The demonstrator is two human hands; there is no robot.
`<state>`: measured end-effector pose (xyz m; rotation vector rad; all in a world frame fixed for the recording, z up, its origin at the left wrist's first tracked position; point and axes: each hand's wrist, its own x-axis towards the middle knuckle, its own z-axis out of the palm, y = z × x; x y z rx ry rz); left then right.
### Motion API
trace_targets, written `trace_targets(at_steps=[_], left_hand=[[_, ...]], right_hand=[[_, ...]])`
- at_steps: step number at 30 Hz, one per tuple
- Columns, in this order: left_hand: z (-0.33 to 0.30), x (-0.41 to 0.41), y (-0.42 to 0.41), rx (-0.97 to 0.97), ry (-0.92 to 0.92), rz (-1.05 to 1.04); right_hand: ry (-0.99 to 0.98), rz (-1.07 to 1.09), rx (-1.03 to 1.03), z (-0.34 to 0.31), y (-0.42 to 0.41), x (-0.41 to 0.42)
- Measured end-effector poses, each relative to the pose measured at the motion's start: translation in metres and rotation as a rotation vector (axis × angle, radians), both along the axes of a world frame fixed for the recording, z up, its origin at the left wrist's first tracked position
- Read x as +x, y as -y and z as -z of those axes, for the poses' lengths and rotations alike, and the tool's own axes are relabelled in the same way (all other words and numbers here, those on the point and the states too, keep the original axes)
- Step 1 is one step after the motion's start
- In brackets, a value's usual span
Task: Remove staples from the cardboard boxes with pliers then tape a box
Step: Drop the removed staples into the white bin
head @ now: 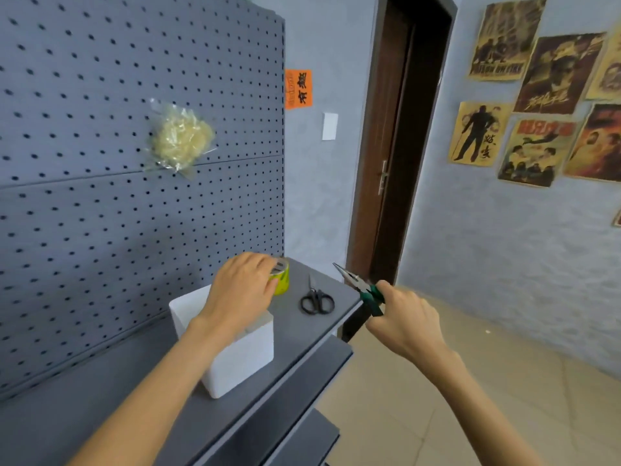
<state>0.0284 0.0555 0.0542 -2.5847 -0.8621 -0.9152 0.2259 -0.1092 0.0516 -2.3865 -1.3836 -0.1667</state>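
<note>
Grey shelf: white box at centre; tape roll at 12 o'clock; black scissors at 2 o'clock.

Low in the frame's centre, the left hand grips a yellow-green tape roll on the grey shelf; the right hand holds green-handled pliers beside black scissors.

yellow-green tape roll, green-handled pliers, black scissors
</note>
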Motion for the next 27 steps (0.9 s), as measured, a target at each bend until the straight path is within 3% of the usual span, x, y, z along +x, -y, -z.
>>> trace_targets(at_steps=[11, 19, 27], left_hand=[[-0.01, -0.082, -0.035, -0.039, -0.028, -0.459], [0.004, -0.096, -0.02, -0.078, -0.056, -0.592], [0.008, -0.098, -0.004, -0.072, -0.052, -0.668]], right_hand=[[0.036, -0.508, -0.134, 0.002, -0.123, -0.041], [0.028, -0.643, -0.209, 0.009, -0.143, -0.044], [0.031, -0.725, -0.156, 0.008, -0.144, -0.046]])
